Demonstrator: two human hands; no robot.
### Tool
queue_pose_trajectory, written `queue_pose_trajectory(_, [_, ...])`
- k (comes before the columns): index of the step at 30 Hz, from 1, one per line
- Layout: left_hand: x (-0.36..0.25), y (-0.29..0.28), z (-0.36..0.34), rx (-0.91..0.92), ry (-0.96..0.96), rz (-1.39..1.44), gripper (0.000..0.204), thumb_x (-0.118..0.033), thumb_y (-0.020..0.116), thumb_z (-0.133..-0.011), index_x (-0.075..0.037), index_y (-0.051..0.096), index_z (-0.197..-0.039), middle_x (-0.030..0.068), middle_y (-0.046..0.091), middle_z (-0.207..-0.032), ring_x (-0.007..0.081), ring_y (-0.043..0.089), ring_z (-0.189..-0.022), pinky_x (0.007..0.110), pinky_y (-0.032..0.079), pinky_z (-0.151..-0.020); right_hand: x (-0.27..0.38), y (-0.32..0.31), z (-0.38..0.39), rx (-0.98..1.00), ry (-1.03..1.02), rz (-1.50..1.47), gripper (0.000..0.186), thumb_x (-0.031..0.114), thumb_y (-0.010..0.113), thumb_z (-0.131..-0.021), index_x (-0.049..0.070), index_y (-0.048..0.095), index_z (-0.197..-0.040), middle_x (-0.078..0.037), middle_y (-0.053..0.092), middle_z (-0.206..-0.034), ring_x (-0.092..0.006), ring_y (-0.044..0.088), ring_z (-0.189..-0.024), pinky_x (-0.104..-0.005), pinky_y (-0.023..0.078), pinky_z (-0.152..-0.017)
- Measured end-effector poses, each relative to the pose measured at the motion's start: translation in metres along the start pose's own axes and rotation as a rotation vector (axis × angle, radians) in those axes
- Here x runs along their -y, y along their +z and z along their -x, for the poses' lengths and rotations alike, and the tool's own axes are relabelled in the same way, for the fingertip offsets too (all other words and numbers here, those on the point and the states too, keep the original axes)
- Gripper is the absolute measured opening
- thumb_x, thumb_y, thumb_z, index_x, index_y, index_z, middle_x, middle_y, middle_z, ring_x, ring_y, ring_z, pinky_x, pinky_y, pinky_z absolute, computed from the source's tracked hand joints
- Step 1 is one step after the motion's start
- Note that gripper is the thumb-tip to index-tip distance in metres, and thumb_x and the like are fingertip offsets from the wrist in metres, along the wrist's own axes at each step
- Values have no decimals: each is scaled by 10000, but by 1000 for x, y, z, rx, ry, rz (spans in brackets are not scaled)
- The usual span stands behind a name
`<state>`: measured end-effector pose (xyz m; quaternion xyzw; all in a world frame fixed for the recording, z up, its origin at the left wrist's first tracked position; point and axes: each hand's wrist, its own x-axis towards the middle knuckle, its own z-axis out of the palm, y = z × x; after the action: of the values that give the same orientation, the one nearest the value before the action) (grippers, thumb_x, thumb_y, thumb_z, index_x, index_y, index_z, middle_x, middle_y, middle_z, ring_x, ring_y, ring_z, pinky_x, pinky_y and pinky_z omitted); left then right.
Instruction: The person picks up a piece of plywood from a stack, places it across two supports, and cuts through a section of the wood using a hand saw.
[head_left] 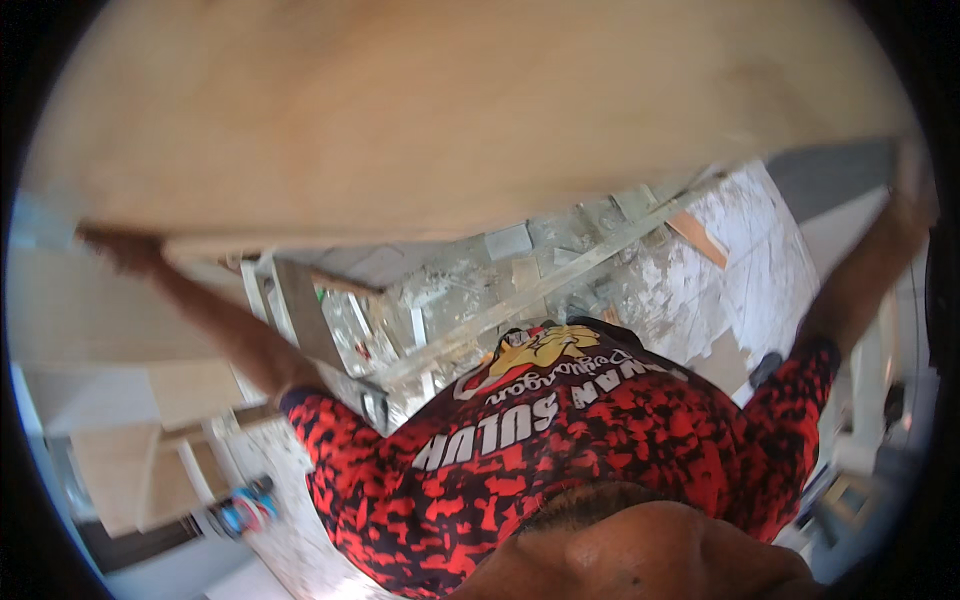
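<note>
A large pale plywood sheet (470, 120) fills the upper part of the head view, its surface smeared by motion. Both my arms are spread wide toward its two sides. At the sheet's lower left corner, my left hand (128, 250) is closed on the edge, with part of the fingers hidden. Near the far right rim, my right hand (912, 185) grips the sheet's right side, though it is blurred and its fingertips do not show. The sheet is raised in front of me, and its near edge runs across the view above my patterned red and black shirt.
Beneath the sheet, a long wooden bar (540, 292) crosses above a floor (460, 285) strewn with scraps and white stains. A brown wood offcut (697, 238) lies right of the bar. Pale boards (120, 470) and a blue and red round object (245, 512) are at lower left.
</note>
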<state>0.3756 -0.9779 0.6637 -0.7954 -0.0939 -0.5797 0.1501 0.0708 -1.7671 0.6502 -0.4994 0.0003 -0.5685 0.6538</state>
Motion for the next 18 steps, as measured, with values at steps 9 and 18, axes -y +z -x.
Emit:
queue_pose_trajectory(9, [151, -36, -82, -44, -146, 141, 545, -315, 428, -876, -33, 338, -1333, 134, 378, -1333, 252, 374, -1196, 454, 353, -893, -96, 161, 106, 82, 159, 169, 343, 297, 487, -920, 53, 475, -1160, -66, 553, -1077, -173, 541, -949, -341, 449, -810])
queue_pose_trajectory(18, [109, -116, -55, 75, -487, 385, 524, -389, 422, -896, 9, 472, -1234, 176, 489, -1173, 264, 470, -1042, 420, 407, -825, -203, 212, 234, 164, 966, -502, 567, 365, 434, -936, 68, 171, -1342, -125, 269, -1383, -264, 299, -1281, -496, 265, -1036])
